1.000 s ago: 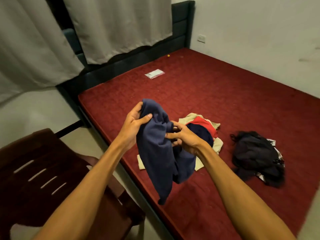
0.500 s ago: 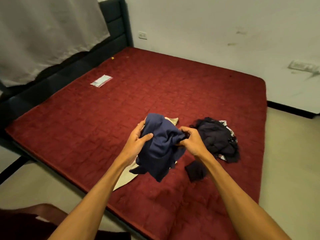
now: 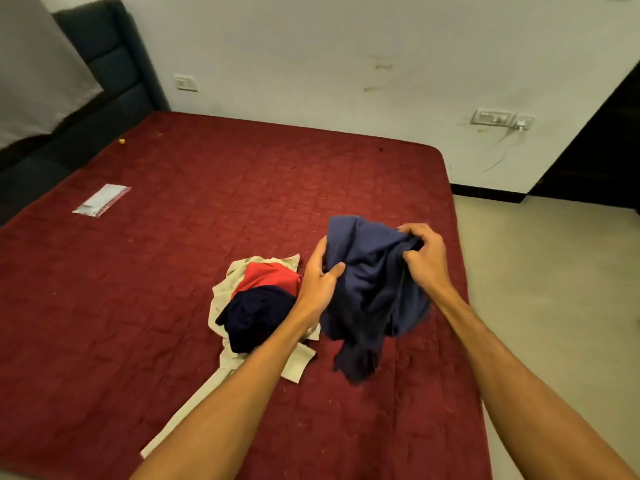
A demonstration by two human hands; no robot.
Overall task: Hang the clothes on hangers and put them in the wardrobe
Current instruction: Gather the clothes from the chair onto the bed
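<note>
- My left hand (image 3: 320, 275) grips the crumpled navy-blue cloth garment (image 3: 370, 289) over the dark-red quilted mattress (image 3: 173, 271).
- My right hand (image 3: 422, 258) pinches its top fold, fingers curled.

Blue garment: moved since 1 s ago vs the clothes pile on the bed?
Yes, rightward. The blue garment, held by the left hand and right hand, earlier hung over the left of the clothes pile; now it hangs right of it.

Red mattress (image 3: 173, 271) filling left and centre. Clear packet (image 3: 101, 200) lying on it, far left. Dark headboard (image 3: 114, 64) standing far left, curtain (image 3: 34, 64) hanging beside it. Switch plate (image 3: 491, 116) sitting on far wall (image 3: 311, 46), cable (image 3: 498, 157) dangling below.
</note>
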